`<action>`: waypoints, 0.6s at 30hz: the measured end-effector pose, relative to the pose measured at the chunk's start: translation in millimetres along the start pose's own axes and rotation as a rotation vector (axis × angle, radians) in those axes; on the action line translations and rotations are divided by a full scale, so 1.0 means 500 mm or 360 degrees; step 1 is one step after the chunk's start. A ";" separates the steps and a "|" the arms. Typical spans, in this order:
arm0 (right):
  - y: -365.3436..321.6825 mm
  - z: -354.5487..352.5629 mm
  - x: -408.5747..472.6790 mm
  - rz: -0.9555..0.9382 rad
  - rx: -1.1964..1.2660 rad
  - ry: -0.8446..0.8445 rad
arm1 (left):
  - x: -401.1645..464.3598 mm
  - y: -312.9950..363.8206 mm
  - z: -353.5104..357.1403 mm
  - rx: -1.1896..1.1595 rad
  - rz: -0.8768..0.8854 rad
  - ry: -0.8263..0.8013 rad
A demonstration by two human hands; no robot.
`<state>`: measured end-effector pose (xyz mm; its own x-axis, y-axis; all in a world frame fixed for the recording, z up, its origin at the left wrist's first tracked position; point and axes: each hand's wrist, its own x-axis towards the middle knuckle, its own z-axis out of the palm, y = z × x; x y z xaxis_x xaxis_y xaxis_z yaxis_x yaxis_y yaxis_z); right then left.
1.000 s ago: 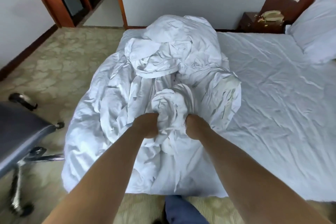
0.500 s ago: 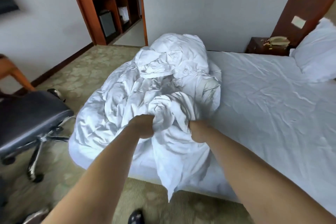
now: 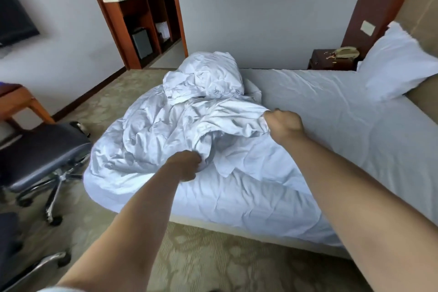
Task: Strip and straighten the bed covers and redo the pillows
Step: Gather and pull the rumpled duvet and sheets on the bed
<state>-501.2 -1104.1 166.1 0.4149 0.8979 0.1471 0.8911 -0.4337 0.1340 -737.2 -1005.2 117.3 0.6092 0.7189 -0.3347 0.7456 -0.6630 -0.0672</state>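
Crumpled white duvet heaped at foot of bed; left hand fisted in its near fold; right hand gripped its edge; pillow at bed's head.

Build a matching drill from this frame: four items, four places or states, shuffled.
Column A
1. pillow
2. office chair
3. crumpled duvet
4. telephone

Column B
a. on the dark nightstand
b. gripped by both hands, left and right
c. propped at the head end of the bed
d. on the carpet beside the foot of the bed

Pairs: 1-c, 2-d, 3-b, 4-a
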 end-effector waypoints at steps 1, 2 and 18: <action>0.012 0.010 -0.012 -0.0006 -0.0002 0.0007 | 0.001 0.016 0.002 0.0058 0.0047 -0.0034; 0.022 0.023 -0.026 -0.0012 -0.0009 -0.0001 | 0.001 0.031 0.008 0.0106 0.0093 -0.0072; 0.093 0.244 -0.109 0.0004 0.0212 -0.0945 | 0.100 0.194 0.061 0.0153 0.0262 -0.0366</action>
<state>-459.7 -1164.2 44.6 0.4146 0.8022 -0.4297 0.8894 -0.4571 0.0047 -642.6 -1040.2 65.3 0.6344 0.5412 -0.5519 0.6062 -0.7914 -0.0793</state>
